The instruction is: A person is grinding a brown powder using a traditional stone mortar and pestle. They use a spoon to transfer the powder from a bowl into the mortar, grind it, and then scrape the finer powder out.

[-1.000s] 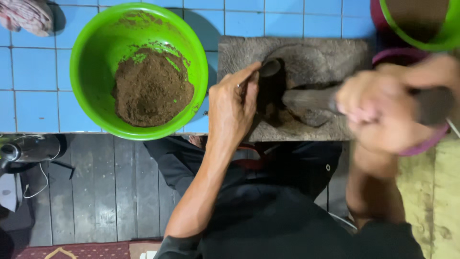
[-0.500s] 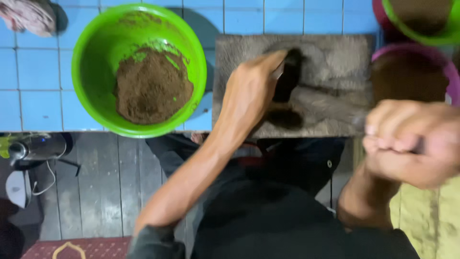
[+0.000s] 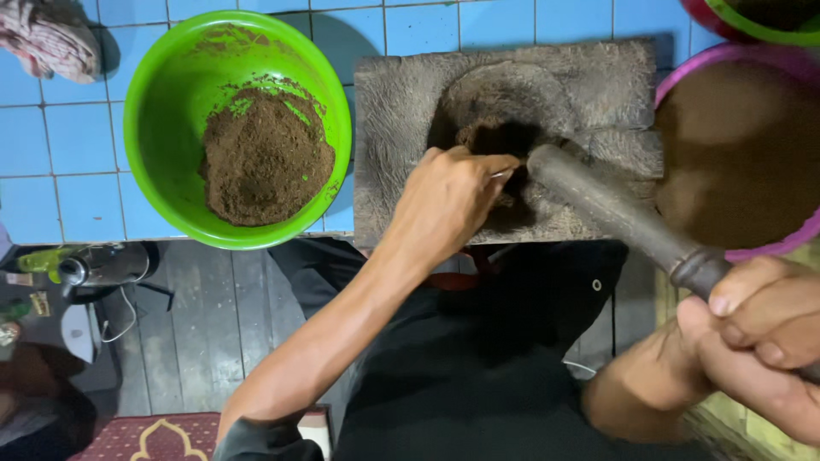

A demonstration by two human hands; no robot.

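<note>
1. Dark brown ground powder lies in the hollow of the rough grey stone grinding slab.
2. Left hand rests there, fingers pinched narrow; what it grips is unclear.
3. Right hand is wrapped around the long dark pestle.
4. Round green plastic bowl of powder sits just beside the slab.

— What do you see off to the left?
— A green bowl of brown powder on your blue-tiled table, with a crumpled cloth at the corner.
— And lower down?
— Dark floorboards, a red patterned rug.
</note>
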